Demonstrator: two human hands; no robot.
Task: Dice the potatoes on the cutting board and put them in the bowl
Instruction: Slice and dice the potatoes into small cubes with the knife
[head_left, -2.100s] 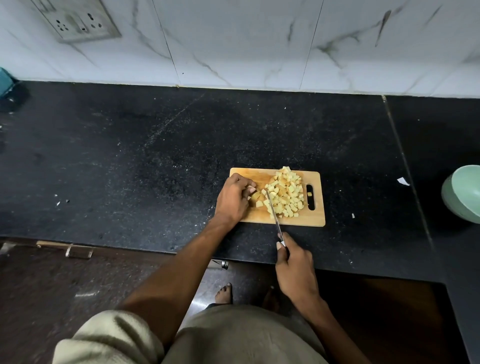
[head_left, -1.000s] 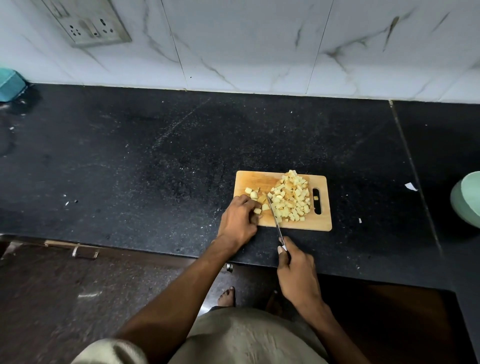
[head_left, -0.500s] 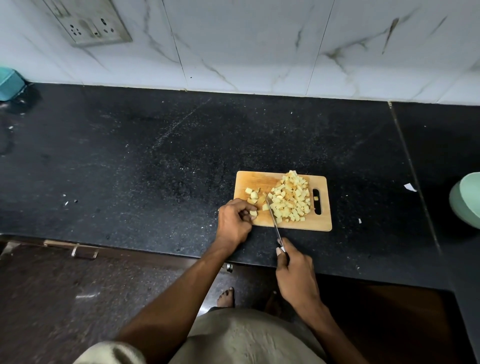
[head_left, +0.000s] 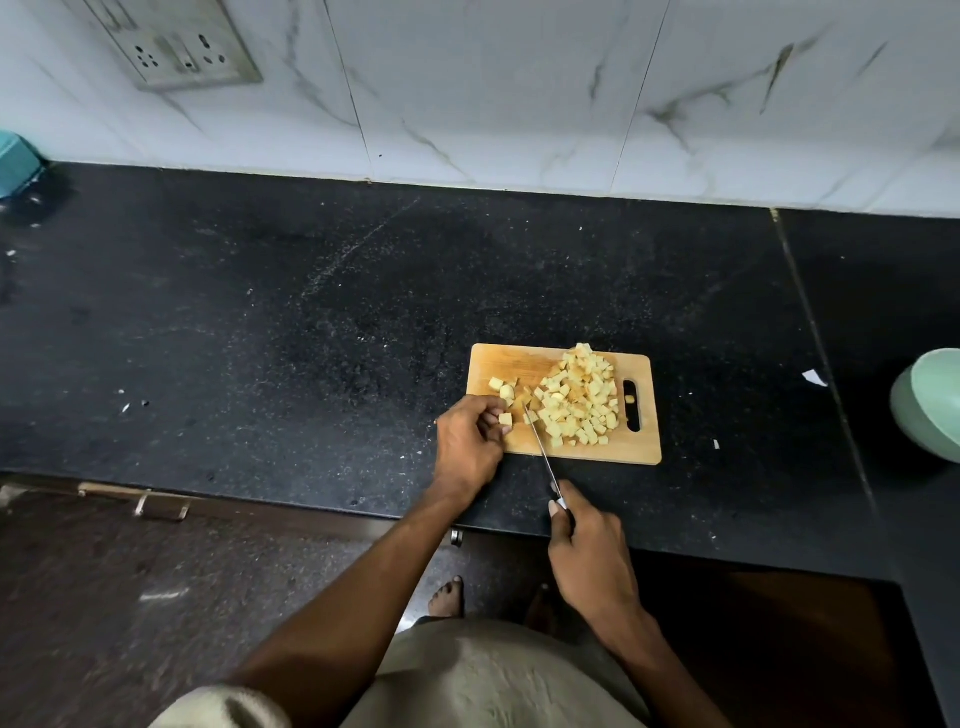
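On the black speckled stone counter, near its front edge, lies a small rectangular wooden cutting board with a slot handle at its right end. A heap of pale yellow diced potato cubes covers the board's right half, and a few loose cubes sit apart on its left half. The left hand rests at the board's near left corner, fingers curled, pinching a single potato cube at its fingertips. The right hand grips the handle of a slim steel knife, whose blade slants up across the board's front edge with its tip at the heap's left side. A pale green round bowl stands well apart at the right, partly cut off by the frame edge.
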